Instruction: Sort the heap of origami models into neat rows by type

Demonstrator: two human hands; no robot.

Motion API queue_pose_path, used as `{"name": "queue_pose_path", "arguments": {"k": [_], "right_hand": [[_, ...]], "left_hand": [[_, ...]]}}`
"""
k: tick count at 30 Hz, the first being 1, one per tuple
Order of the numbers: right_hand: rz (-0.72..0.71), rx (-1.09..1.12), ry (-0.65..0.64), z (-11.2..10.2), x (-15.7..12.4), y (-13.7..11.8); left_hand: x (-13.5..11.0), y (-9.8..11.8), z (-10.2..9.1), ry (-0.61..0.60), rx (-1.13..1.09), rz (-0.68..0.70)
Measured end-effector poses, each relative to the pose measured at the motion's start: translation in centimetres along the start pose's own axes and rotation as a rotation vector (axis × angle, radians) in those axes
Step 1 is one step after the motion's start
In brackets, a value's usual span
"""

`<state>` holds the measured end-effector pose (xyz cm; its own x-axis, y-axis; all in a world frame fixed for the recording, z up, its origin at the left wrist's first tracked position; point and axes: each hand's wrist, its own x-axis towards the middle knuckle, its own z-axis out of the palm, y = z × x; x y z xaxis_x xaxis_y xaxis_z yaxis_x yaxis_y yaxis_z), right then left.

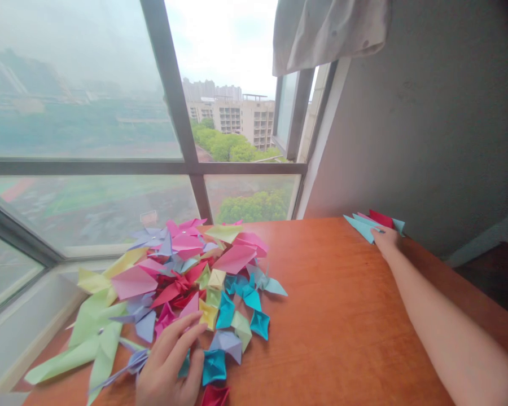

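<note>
A heap of folded paper shapes (pixel 186 282) in pink, red, teal, green, lilac and yellow lies on the left of an orange wooden table (pixel 342 316). My left hand (pixel 169 361) rests on the heap's near edge, fingers spread and open, fingertips by a yellow piece (pixel 208 313) and a teal piece (pixel 214 365). My right arm stretches to the far right corner. There my right hand (pixel 384 237) lies flat on a small stack of paper sheets (pixel 370 224), teal with red on top, beside the wall.
A large window (pixel 173 113) with dark frames runs behind the table, showing buildings and trees outside. A grey wall (pixel 440 124) stands on the right, and a cloth (pixel 330 28) hangs at the top. Large green pinwheels (pixel 93 332) lie at the table's left edge.
</note>
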<state>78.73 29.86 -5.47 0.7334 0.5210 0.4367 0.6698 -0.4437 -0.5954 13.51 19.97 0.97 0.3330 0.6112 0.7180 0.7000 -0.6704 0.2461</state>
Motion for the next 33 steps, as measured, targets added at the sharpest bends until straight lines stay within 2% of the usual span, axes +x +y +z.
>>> {"name": "queue_pose_path", "arguments": {"k": [3,5,10,14,18,21,23,26,29,31,33], "right_hand": [[0.123,-0.043,-0.005,-0.9,-0.5,-0.8],[0.147,-0.05,0.0,-1.7,-1.4,-1.7],[0.104,-0.012,0.025,-4.0,-5.1,-4.3],[0.028,0.075,0.024,-6.7,-10.1,-8.1],[-0.269,0.309,-0.037,-10.7,-17.0,-15.4],[-0.638,0.396,-0.072,-13.4,-21.9,-22.3],[-0.879,0.464,-0.071,-14.4,-24.5,-26.8],[-1.18,0.485,-0.071,-14.2,-27.4,-32.6],[-1.416,0.42,-0.114,-12.6,-29.9,-37.1],[-1.552,0.365,-0.184,-11.5,-31.4,-39.1],[-1.663,0.316,-0.308,-10.8,-32.7,-39.8]], "left_hand": [[0.1,0.1,0.0,0.005,-0.009,-0.01],[0.2,0.2,-0.1,0.015,-0.017,-0.021],[0.3,0.4,-0.1,0.028,-0.03,-0.046],[0.4,0.8,-0.3,0.041,-0.042,-0.073],[0.6,1.2,-0.7,0.031,-0.068,-0.091],[0.7,1.5,-1.2,0.012,-0.078,-0.095],[0.6,1.7,-1.6,0.007,-0.086,-0.099],[0.0,2.0,-2.2,-0.004,-0.091,-0.112],[-1.3,2.2,-2.6,-0.015,-0.062,-0.119],[-2.4,2.3,-2.9,0.004,-0.034,-0.119],[-3.3,2.2,-3.3,0.052,-0.013,-0.12]]}}
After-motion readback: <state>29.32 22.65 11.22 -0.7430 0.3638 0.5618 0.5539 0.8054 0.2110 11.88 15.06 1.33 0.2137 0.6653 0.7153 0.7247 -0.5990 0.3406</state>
